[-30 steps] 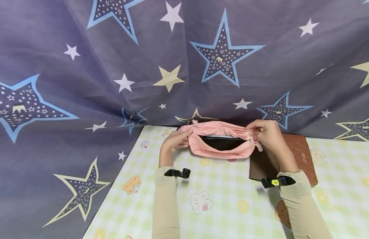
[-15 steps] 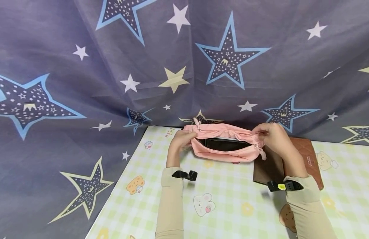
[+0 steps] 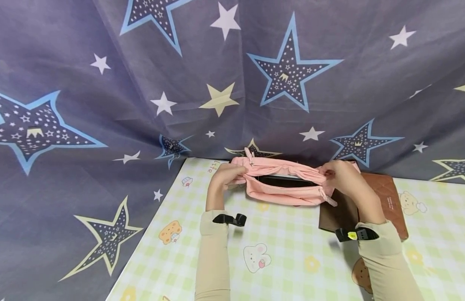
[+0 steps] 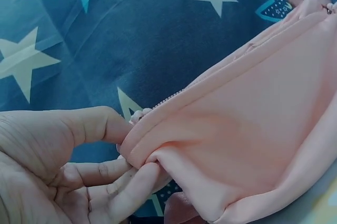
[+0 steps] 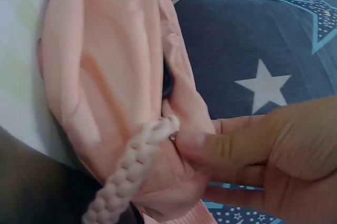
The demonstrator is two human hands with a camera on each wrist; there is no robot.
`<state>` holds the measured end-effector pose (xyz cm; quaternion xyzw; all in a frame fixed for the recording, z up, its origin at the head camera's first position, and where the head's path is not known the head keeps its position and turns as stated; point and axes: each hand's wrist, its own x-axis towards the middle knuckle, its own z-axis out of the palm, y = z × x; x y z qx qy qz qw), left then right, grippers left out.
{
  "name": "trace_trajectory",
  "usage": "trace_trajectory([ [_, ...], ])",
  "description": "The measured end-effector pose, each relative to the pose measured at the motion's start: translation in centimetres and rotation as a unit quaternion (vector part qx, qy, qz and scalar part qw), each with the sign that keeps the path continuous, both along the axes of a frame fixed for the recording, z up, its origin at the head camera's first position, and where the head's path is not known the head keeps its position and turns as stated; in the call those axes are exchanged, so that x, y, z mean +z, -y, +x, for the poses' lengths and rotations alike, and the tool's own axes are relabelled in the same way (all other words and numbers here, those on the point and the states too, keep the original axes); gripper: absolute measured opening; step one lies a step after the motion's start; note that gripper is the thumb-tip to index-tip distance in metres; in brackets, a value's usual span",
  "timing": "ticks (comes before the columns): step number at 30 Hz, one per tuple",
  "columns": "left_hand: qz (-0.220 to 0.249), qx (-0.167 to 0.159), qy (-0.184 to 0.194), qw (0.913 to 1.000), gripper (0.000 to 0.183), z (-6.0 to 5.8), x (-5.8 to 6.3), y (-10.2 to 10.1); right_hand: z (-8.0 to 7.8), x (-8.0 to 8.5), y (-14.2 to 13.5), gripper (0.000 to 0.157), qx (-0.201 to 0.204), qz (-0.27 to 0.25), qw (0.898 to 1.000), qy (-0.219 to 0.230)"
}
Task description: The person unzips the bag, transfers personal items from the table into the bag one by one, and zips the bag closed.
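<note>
At the far edge of the table (image 3: 285, 251), close to the curtain (image 3: 123, 100), the pouch (image 3: 283, 196) is spread end to end in my grip; whether its base rests I can't tell. My left fingers (image 4: 131, 190) are closed in a pinch on one end, by the zip (image 4: 168, 99); my right fingers (image 5: 231, 148) pinch the other end, beside the braided pull (image 5: 124, 174). It creases limply, so I'd judge it soft, light and hardly slippery, though the dark slab (image 3: 285, 181) inside probably adds weight. Both end corners seem the best holds.
</note>
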<state>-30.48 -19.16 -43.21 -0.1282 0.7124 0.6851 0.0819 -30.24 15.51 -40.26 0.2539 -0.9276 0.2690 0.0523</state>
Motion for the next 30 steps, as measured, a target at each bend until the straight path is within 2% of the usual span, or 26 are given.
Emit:
trace_trajectory([
  [4,0.0,0.004,-0.027,0.9996,0.012,0.2,0.4,0.1,-0.1,0.0,-0.2,0.028,-0.014,-0.027,0.998,-0.054],
  [11,0.053,0.013,-0.087,0.9947,0.006,0.6,1.4,0.7,-0.5,0.5,-0.7,0.018,-0.06,-0.1,0.988,-0.099],
  [14,0.056,0.023,-0.093,0.9938,0.011,0.6,1.3,1.1,-0.8,0.2,-0.7,0.015,-0.059,-0.114,0.987,-0.095],
  [19,0.058,0.047,-0.078,0.9941,0.021,0.2,0.4,1.4,-1.3,-0.4,-0.4,0.012,-0.037,-0.124,0.989,-0.07],
  [22,0.039,0.055,-0.065,0.9957,0.022,-0.1,0.0,1.3,-1.2,-0.5,-0.3,0.012,-0.032,-0.119,0.991,-0.053],
  [24,0.015,0.049,-0.054,0.9972,0.022,-0.1,0.0,1.3,-1.0,-0.4,-0.3,0.013,-0.027,-0.109,0.993,-0.039],
  [25,0.0,0.042,-0.045,0.9981,0.023,0.2,0.3,1.3,-0.9,-0.4,-0.3,0.014,-0.025,-0.103,0.994,-0.032],
  [30,-0.068,0.001,-0.026,0.9974,0.027,0.7,0.8,1.6,-0.6,-0.2,-0.5,0.014,-0.01,-0.072,0.997,0.004],
])
